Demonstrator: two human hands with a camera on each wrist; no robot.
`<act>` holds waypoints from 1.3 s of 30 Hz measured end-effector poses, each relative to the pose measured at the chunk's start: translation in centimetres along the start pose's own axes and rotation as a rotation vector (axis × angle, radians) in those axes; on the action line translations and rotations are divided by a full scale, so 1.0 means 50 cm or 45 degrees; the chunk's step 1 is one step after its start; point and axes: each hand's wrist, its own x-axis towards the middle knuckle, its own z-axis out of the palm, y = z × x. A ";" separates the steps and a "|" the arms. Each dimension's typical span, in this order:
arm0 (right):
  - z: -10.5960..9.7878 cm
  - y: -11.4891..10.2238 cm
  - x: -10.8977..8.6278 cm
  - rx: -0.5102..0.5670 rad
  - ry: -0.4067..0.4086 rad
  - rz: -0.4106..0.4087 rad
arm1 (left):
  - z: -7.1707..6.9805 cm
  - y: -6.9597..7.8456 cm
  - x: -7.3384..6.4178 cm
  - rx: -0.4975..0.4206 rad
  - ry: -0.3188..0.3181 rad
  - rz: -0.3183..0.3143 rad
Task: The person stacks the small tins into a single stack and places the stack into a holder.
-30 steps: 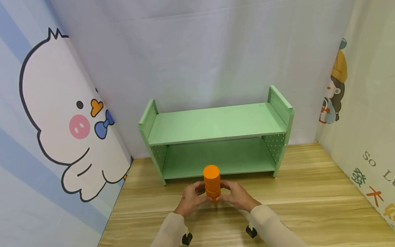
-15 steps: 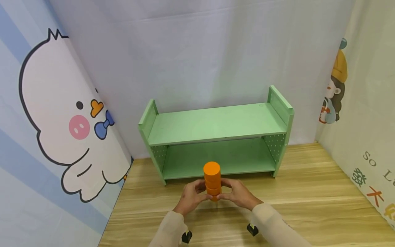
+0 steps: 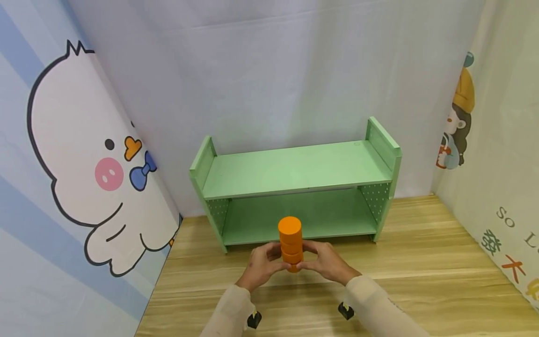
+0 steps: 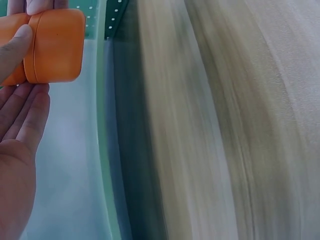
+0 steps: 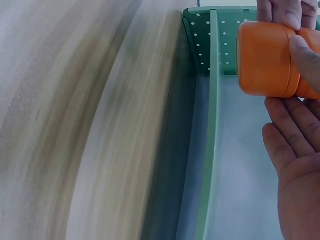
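An orange cylindrical container [image 3: 290,236], upright and ringed by seams, stands between my two hands in front of the green shelf. My left hand [image 3: 260,267] grips its lower part from the left, thumb at the near side and fingers behind. From the right, my right hand [image 3: 329,265] holds it the same way. The left wrist view shows the smooth orange wall [image 4: 59,46] with a thumb pressed near a seam. The right wrist view gives the mirrored grip on the container [image 5: 265,60]. Its base looks raised a little off the wooden tabletop.
Just behind the hands is a two-tier light green shelf [image 3: 294,171] with perforated side panels. A wood-grain table [image 3: 421,262] extends to both sides. A pale curtain [image 3: 269,84] backs it, and printed cloths flank it left and right.
Both hands have raised the container slightly and shifted it a touch to the right. Their grip on it looks the same.
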 end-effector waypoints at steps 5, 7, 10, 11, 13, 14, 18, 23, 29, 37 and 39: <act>-0.006 -0.007 0.001 -0.001 0.011 -0.016 | -0.003 0.009 0.002 0.019 -0.005 0.026; -0.009 -0.011 0.001 -0.015 0.013 -0.022 | -0.005 0.013 0.003 0.029 -0.007 0.027; -0.013 -0.016 0.001 -0.013 0.011 -0.031 | -0.006 0.015 0.005 0.045 -0.008 0.028; -0.015 -0.017 0.001 -0.011 0.009 -0.037 | -0.006 0.016 0.006 0.050 -0.009 0.027; -0.018 -0.019 0.001 -0.008 0.005 -0.046 | -0.006 0.018 0.008 0.050 -0.012 0.027; -0.019 -0.021 0.001 -0.007 0.005 -0.049 | -0.006 0.018 0.009 0.050 -0.013 0.029; -0.026 -0.025 0.002 -0.039 0.012 -0.053 | -0.007 0.025 0.012 0.009 -0.012 0.041; -0.036 -0.033 0.003 -0.071 0.032 -0.049 | -0.008 0.035 0.018 -0.012 -0.016 0.063; -0.050 -0.043 0.007 -0.093 0.040 -0.059 | -0.015 0.045 0.030 0.041 -0.027 0.107; -0.064 -0.052 0.014 -0.081 0.040 -0.066 | -0.023 0.063 0.043 0.097 -0.032 0.117; -0.068 -0.055 0.016 -0.061 0.039 -0.076 | -0.024 0.069 0.045 0.094 -0.031 0.104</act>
